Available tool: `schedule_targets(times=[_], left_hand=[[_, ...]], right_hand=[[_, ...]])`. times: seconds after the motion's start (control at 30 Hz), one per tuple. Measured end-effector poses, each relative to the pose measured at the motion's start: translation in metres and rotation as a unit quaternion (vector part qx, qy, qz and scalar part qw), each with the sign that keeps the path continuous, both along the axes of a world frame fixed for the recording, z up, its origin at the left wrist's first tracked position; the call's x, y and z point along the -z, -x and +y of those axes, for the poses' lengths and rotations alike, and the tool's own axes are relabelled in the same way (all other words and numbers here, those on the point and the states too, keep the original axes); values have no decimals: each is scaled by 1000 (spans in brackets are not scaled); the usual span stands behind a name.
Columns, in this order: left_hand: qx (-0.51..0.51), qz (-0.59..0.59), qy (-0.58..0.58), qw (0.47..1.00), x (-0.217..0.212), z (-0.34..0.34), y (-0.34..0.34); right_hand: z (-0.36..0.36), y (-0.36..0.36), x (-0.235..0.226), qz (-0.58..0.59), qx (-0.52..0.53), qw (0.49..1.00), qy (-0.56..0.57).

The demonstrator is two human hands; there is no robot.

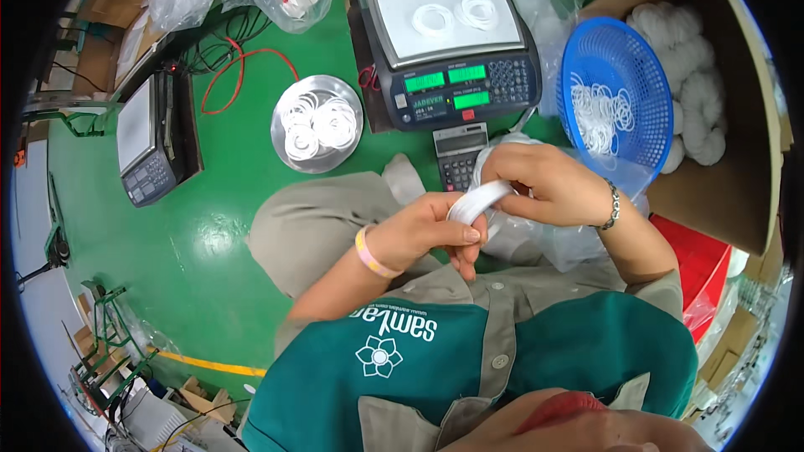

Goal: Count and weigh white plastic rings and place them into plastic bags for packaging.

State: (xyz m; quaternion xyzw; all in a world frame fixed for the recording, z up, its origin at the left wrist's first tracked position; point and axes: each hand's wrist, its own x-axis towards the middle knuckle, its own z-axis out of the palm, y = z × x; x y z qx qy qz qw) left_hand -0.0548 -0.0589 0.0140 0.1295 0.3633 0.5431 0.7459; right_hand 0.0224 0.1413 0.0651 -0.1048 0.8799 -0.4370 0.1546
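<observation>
My left hand, with a pink wristband, and my right hand, with a beaded bracelet, together grip a stack of thin white rings above my lap. The left thumb and fingers pinch the stack's lower end. The right hand's fingers curl over its upper end. A clear plastic bag lies under the hands on my lap. Just beyond the hands is a small calculator.
A counting scale carries two ring bundles on its platform. A metal bowl and a blue basket hold white rings. A cardboard box of white bundles stands right, a second scale left, red crate right, all on green floor.
</observation>
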Motion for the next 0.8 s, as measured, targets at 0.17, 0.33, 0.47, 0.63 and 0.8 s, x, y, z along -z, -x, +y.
schedule_targets(times=[0.17,0.33,0.47,0.63,0.8], left_hand=[[-374,17,24,927,6,0,11],[-428,0,10,903,6,-1,23],[-390,-29,4,920,8,-1,27],[-391,-36,-12,920,16,-2,30],[-398,-26,-7,917,13,0,32]], right_hand=[[31,69,30,93,44,992,-69],[131,195,98,-4,273,956,-110],[181,263,171,6,323,930,-177],[192,291,220,0,300,892,-337],[182,289,215,-66,335,870,-355]])
